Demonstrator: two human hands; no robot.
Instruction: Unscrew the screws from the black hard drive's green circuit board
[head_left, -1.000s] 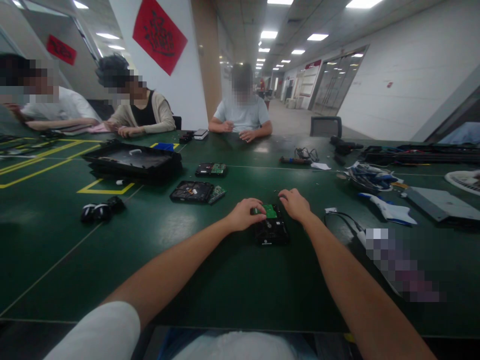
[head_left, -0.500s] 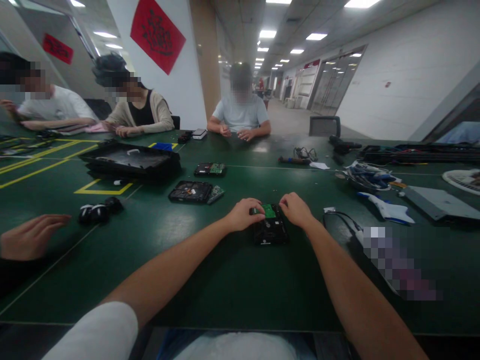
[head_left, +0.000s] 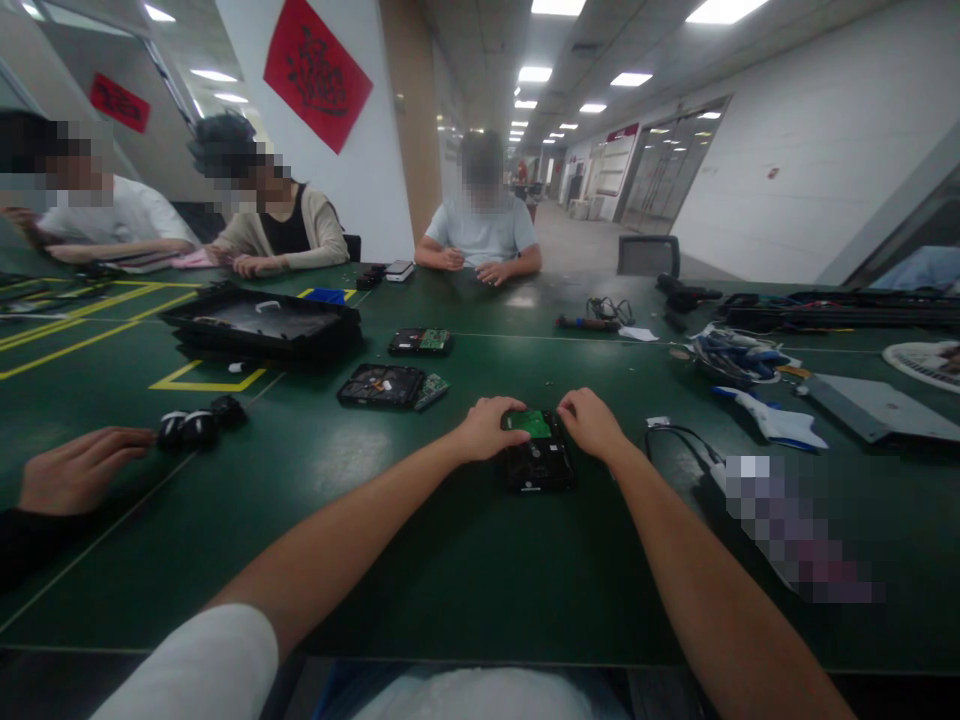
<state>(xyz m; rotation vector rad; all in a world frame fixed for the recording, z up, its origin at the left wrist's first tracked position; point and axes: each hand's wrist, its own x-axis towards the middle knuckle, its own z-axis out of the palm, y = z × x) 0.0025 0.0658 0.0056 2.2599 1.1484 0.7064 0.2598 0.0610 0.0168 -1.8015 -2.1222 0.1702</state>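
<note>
A black hard drive point(head_left: 540, 462) lies on the green table point(head_left: 420, 560) in front of me, with a green circuit board point(head_left: 532, 422) on its far end. My left hand point(head_left: 487, 428) grips the drive's far left corner, fingers over the board's edge. My right hand point(head_left: 592, 422) holds the far right corner. Both forearms stretch out across the table toward it.
An opened drive point(head_left: 382, 384) and a second one point(head_left: 420, 341) lie farther off, beside a black tray point(head_left: 259, 325). Cables point(head_left: 739, 352) and a grey panel point(head_left: 877, 408) are at the right. A neighbour's hand point(head_left: 79, 468) rests at the left near small black parts point(head_left: 196, 424). Three people sit across.
A neighbour's hand has come in at the left edge and slid slightly rightward. My hands stay on the drive, with the right one drawn a little closer to its corner.
</note>
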